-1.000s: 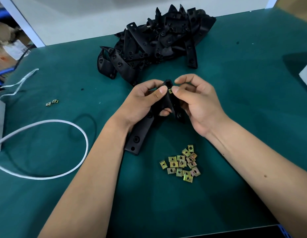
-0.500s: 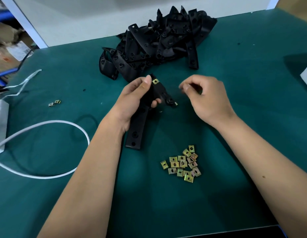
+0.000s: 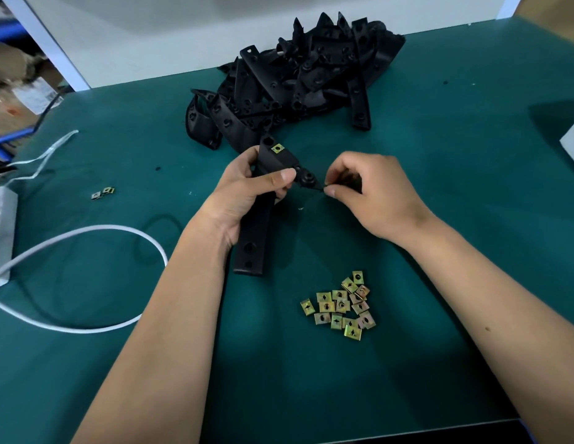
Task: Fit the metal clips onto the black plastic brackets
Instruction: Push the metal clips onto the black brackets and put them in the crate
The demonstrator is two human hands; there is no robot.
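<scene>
Left hand [image 3: 247,193] grips a black bracket [image 3: 258,219] w/ one metal clip [image 3: 277,148] already on its top end; right hand [image 3: 372,190] pinches at the bracket's small side tab, fingertips closed. Loose clips [image 3: 341,306] lie in a cluster on the green counter [image 3: 439,283] near the person, bracket pile [image 3: 298,81] at the back. White cable [image 3: 87,277] loops at left, w/ two stray clips [image 3: 103,193] near it.

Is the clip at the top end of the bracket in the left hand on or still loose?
On. The clip sits flat on the held bracket, no finger touching it; the left hand grips lower down.
</scene>
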